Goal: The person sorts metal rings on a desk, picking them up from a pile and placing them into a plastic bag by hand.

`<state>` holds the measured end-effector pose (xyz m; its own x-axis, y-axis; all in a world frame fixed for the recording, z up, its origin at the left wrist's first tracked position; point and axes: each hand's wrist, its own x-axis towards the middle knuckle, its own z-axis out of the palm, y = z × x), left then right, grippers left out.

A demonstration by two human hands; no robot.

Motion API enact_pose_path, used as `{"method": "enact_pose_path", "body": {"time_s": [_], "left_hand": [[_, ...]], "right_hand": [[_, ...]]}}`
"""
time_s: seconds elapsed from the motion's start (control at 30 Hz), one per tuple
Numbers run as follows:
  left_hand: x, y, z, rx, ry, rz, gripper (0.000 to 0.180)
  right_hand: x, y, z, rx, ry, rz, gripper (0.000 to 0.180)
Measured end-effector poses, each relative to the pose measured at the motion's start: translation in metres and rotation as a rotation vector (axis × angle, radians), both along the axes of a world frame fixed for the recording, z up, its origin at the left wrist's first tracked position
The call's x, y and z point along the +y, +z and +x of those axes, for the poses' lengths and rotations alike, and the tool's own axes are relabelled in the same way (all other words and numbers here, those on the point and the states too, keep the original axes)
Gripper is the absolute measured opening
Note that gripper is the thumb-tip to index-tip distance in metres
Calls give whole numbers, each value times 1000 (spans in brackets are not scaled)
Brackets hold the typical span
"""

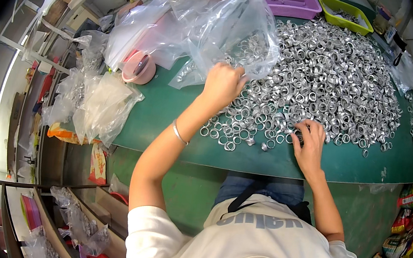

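Left hand (225, 86): closes to a fist on the near edge of a clear plastic bag (229, 26), far side of the table, left of centre. Bag: opens toward the right, with some metal rings showing through the film. Silver bracelet (180, 134): circles the left wrist.

Right hand (310, 144): stands half open at the near edge of a large heap of metal rings (336, 83), fingers bent, thumb apart from them, fingertips down at the rings. Cannot tell whether any ring sits under the fingers.

Heap: covers much of the centre and right of a green table (166, 124), thins toward the near left into single rings lying flat or tilted, between and below both hands.

Beyond the heap, far side: a purple tray (294, 12), and just right of it a yellow-green basket (344, 23) with small metal pieces inside.

Far left: a pink cup (138, 75) with a dark thing in it. Nearer and further left, at the table's edge: crumpled, whitish plastic bags (109, 104). Near left, below table height: a shelf unit (58, 221), holds more bagged pieces. Near right: colourful packages (401, 225), pile up beside the table.
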<state>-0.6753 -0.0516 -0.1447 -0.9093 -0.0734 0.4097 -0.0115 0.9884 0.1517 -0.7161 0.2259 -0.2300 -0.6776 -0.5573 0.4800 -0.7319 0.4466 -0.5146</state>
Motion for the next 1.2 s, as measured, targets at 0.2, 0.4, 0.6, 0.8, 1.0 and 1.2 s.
{"method": "enact_pose_path", "body": {"time_s": [0.2,0.4,0.6,0.8,1.0,1.2], "left_hand": [[17,-11,32,156,-68,-66,29],[64,-58,74,162,-22,258,34],[65,-98,95,-96,142,240,32],[74,-94,89,77,168,393,34],[74,-85,26,85,57,232,41],[63,-99,4,-39,57,94,40]], "right_hand": [[-49,-6,-20,73,221,-5,39],[-85,-15,-16,128,40,162,29],[-71,0,-26,89,94,9,8],[-31,11,-36,-1150,215,-825,6],[-28,12,-69,-1141,45,-654,12],[-73,28,-65,181,-82,329,48]]}}
